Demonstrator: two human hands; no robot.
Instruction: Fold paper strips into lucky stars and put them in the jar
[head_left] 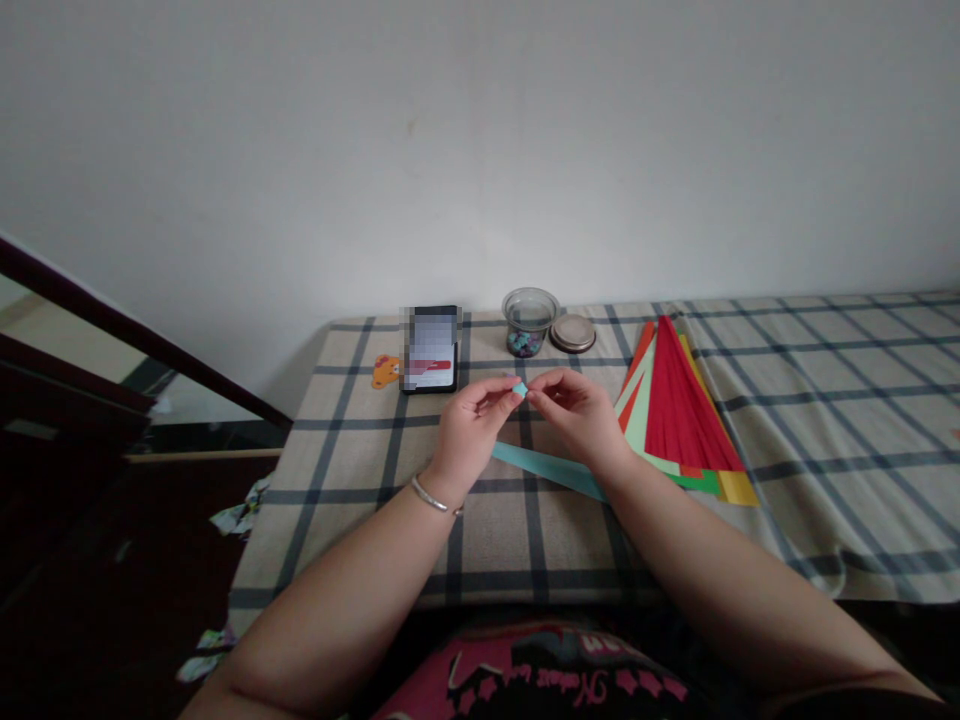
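A tiny light-blue folded paper star (520, 389) is pinched between the thumb and forefinger of my left hand (474, 420). My right hand (576, 410) is closed too, its thumb and forefinger pressed on the star's right side. Below my hands, light-blue paper strips (547, 468) lie on the checked tablecloth, their right end partly behind my right forearm. Beyond my fingertips stands a clear plastic jar (530, 310) with several small blue and purple pieces at its bottom. Its round lid (574, 332) rests just to the right.
A fan of red paper strips (686, 410) lies right of my right hand, over green, orange and yellow ones. A phone (431, 350) with a blurred screen leans near the wall, beside an orange bear-shaped piece (385, 371). A dark rail (150, 335) slopes down at the left.
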